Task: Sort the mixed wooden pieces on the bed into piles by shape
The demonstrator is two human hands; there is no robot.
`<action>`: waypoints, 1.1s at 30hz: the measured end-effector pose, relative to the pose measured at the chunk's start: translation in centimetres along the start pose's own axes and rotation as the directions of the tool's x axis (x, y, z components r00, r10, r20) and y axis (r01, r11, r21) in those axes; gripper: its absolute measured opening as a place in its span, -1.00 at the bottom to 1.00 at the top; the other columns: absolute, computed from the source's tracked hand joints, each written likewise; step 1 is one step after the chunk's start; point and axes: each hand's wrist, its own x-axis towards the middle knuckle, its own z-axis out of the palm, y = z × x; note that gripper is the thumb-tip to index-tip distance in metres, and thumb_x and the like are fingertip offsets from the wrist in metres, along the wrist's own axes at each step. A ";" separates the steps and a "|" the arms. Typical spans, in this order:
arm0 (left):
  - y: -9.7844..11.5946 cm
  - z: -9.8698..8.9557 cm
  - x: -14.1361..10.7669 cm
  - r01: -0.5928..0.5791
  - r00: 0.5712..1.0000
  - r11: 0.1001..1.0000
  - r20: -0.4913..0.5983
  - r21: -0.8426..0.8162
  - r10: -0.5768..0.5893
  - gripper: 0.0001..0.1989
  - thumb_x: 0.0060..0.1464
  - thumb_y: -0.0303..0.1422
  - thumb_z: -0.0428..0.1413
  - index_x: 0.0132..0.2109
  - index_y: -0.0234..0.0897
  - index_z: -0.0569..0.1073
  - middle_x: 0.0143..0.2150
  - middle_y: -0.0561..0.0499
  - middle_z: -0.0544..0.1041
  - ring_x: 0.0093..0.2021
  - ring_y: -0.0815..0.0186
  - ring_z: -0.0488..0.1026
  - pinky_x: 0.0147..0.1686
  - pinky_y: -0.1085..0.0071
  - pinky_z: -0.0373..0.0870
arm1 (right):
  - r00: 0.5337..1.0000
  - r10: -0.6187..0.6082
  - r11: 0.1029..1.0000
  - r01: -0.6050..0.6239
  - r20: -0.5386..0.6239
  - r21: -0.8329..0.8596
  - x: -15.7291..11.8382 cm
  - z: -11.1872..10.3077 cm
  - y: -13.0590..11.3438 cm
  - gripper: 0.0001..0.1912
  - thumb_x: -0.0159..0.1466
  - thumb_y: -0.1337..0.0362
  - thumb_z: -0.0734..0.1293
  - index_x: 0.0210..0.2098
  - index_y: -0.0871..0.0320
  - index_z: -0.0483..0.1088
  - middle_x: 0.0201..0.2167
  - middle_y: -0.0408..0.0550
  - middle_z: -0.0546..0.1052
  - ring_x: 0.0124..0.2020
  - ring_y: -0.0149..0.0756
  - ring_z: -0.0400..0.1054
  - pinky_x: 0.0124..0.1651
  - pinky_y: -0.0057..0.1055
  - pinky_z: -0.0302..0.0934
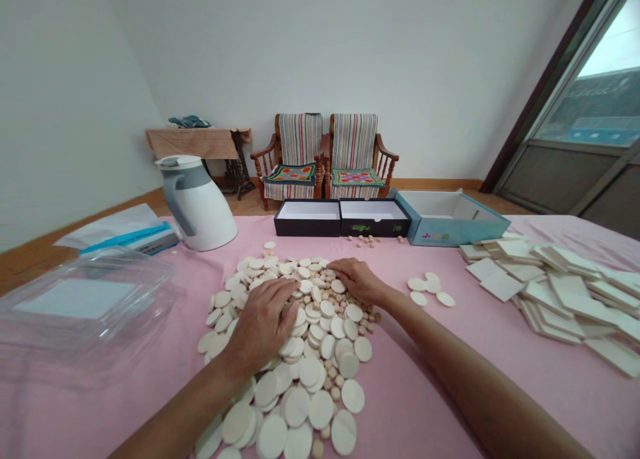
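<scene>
A heap of pale round wooden discs (296,406) lies in front of me, with small wooden beads or cubes (336,382) mixed among them. My left hand (264,316) rests palm down on the heap's left side, fingers stretched out and thumb apart. At the far right edge of the heap, my right hand (356,278) reaches in with its fingers extended over the discs and small pieces. Nothing held shows in either hand, though the undersides of both are hidden. Several loose discs (432,286) lie apart, right of my right hand.
On the pink tablecloth (400,372) stand two black boxes (307,227), (375,227) and a light-blue box (450,232). Square wooden tiles (565,292) are piled at right. A white jug (203,209), a blue-edged packet (135,239) and clear plastic trays (85,312) sit left.
</scene>
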 end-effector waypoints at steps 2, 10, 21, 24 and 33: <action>0.0 0.0 0.0 -0.002 1.000 1.000 -0.004 0.000 0.002 -0.71 0.22 -0.37 -0.02 0.05 -0.30 0.41 0.03 -0.13 0.49 0.07 0.14 0.37 0.11 0.09 0.30 | 1.000 0.008 1.000 -0.008 0.010 -0.027 -0.1 0.2 -0.1 -0.67 0.30 0.38 0.15 -0.04 0.14 0.46 -0.07 0.02 0.54 -0.04 -0.20 0.37 0.02 -0.25 0.18; 0.1 -0.1 0.1 0.002 1.000 1.000 -0.008 -0.007 -0.002 -0.71 0.21 -0.37 -0.01 0.04 -0.29 0.42 0.02 -0.13 0.50 0.06 0.14 0.38 0.10 0.10 0.31 | 0.996 -0.009 0.998 0.003 -0.094 -0.066 -0.4 -0.8 -0.7 -0.77 0.29 0.35 0.20 -0.20 0.15 0.49 -0.26 0.01 0.58 -0.19 -0.25 0.39 -0.05 -0.30 0.14; 0.1 0.0 0.2 0.004 1.000 1.000 -0.010 -0.014 -0.004 -0.71 0.21 -0.35 -0.03 0.03 -0.30 0.43 0.00 -0.14 0.51 0.04 0.13 0.40 0.08 0.06 0.33 | 0.779 0.554 0.679 -0.627 -0.294 -0.382 -6.1 -9.6 1.9 -0.69 0.23 0.33 0.14 -0.39 0.17 0.51 -0.42 0.05 0.57 -0.37 -0.22 0.40 -0.30 -0.37 0.10; 0.0 0.1 0.2 0.000 1.000 1.000 -0.014 -0.010 0.000 -0.71 0.21 -0.35 -0.03 0.03 -0.29 0.43 0.00 -0.14 0.51 0.04 0.13 0.40 0.08 0.06 0.32 | 0.732 0.577 0.603 -0.681 -0.362 -0.417 -7.3 -10.3 2.1 -0.71 0.23 0.27 0.18 -0.45 0.16 0.52 -0.42 0.07 0.57 -0.34 -0.17 0.41 -0.28 -0.33 0.11; -0.1 0.1 0.2 0.005 1.000 1.000 0.000 -0.003 -0.005 -0.71 0.22 -0.35 -0.03 0.03 -0.31 0.42 0.00 -0.15 0.51 0.04 0.13 0.40 0.09 0.07 0.31 | 0.993 0.018 0.997 -0.026 -0.118 -0.073 -4.2 -2.9 -3.6 -0.76 0.26 0.39 0.25 -0.11 0.15 0.45 -0.17 0.02 0.55 -0.09 -0.24 0.33 -0.01 -0.31 0.14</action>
